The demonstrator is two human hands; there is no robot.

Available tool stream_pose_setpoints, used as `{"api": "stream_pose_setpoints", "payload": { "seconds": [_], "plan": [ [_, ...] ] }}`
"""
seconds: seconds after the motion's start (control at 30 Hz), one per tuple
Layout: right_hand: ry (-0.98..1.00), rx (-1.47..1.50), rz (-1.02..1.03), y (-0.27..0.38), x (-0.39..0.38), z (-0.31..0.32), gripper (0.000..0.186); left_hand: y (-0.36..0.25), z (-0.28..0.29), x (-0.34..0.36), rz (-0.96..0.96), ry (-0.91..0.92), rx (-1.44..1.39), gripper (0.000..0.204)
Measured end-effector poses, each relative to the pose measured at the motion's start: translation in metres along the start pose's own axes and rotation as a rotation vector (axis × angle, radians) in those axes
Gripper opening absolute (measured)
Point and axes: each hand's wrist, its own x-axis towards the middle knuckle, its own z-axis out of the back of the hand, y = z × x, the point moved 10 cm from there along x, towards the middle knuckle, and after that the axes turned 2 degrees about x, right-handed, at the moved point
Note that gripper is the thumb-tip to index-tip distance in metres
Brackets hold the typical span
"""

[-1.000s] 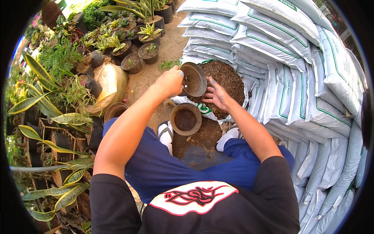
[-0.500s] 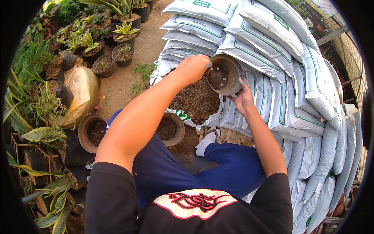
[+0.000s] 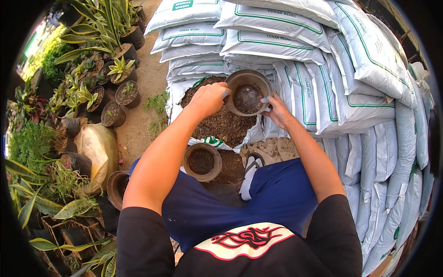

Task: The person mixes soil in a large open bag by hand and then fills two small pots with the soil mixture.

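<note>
Both my hands are on a dark plastic pot (image 3: 248,98) with soil and some pale material inside, held above an opened white sack of brown potting mix (image 3: 224,127). My left hand (image 3: 211,98) grips the pot's left rim with curled fingers. My right hand (image 3: 280,111) clasps its right side, thumb at the rim and the other fingers partly hidden behind it. A second pot (image 3: 202,176), with dark soil in its bottom, stands on the ground below, between my legs.
White sacks (image 3: 272,44) are piled high ahead and to my right. Potted plants (image 3: 127,94) crowd the left side beside a dirt path (image 3: 140,69). A yellowish bag (image 3: 97,143) lies among them, and another pot (image 3: 114,187) stands by my left leg.
My right hand, spread beside the pot a second ago, has closed on it. The pot went up and to the right, and its inside now faces me more squarely. My view has shifted.
</note>
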Motion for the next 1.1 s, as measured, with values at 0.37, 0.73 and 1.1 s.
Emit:
{"api": "stream_pose_setpoints", "payload": {
  "seconds": [0.37, 0.73, 1.1],
  "plan": [
    [-0.123, -0.6, -0.029, -0.009, 0.048, 0.001, 0.093, 0.066, -0.059, -0.008, 0.218, 0.357, 0.064, 0.064],
    [-0.341, -1.168, -0.159, -0.019, 0.061, 0.049, 0.11, 0.125, -0.147, -0.078, 0.998, -0.297, -0.143, 0.077],
    [-0.41, -1.205, -0.246, -0.054, 0.071, 0.042, 0.106, 0.11, -0.197, -0.071, 1.0, -0.135, -0.506, 0.096]
  ]
}}
